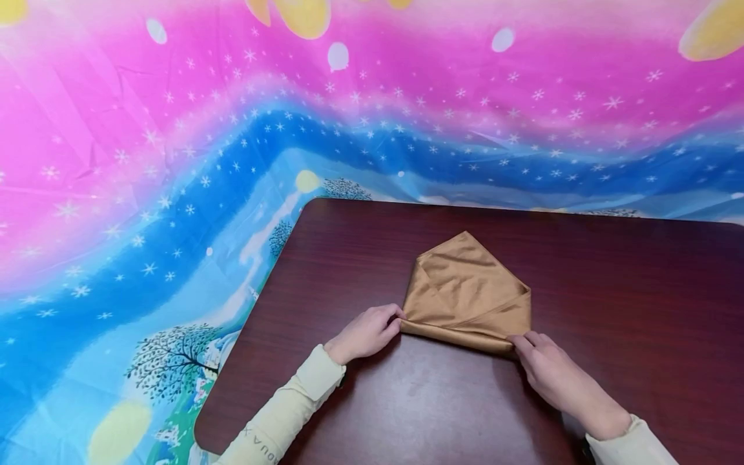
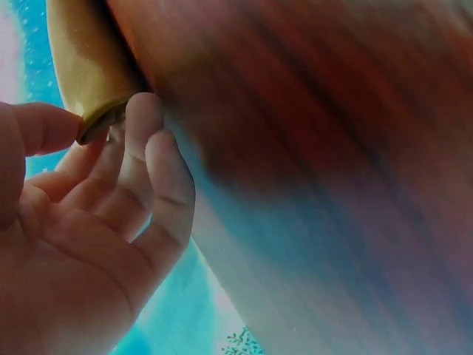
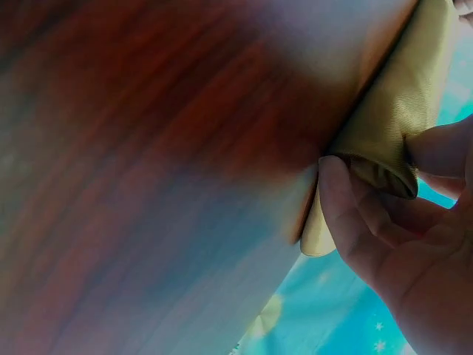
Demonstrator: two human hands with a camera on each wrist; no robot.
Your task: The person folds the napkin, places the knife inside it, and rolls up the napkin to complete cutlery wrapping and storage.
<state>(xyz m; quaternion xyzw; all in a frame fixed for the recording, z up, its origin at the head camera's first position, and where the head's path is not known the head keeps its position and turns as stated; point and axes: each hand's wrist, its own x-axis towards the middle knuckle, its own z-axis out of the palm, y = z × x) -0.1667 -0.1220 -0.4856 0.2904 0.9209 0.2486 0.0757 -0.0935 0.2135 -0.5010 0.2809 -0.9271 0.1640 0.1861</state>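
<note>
A golden-brown satin cloth [image 1: 465, 290] lies folded on the dark wooden table, its far end coming to a point and its near edge turned over into a roll. At the left end of that roll, my left hand [image 1: 372, 330] pinches the fabric between thumb and fingers. My right hand [image 1: 552, 371] grips the opposite end of the same roll. In the left wrist view the cloth's rolled end [image 2: 92, 70] sits against the thumb tip. The right wrist view shows layered fabric [image 3: 392, 118] between thumb and fingers, with a hollow at the roll's end.
The reddish-brown table [image 1: 349, 258] has rounded corners, and its left edge runs beside my left forearm. Behind and to the left hangs a pink and blue backdrop [image 1: 372, 97] printed with snowflakes and trees.
</note>
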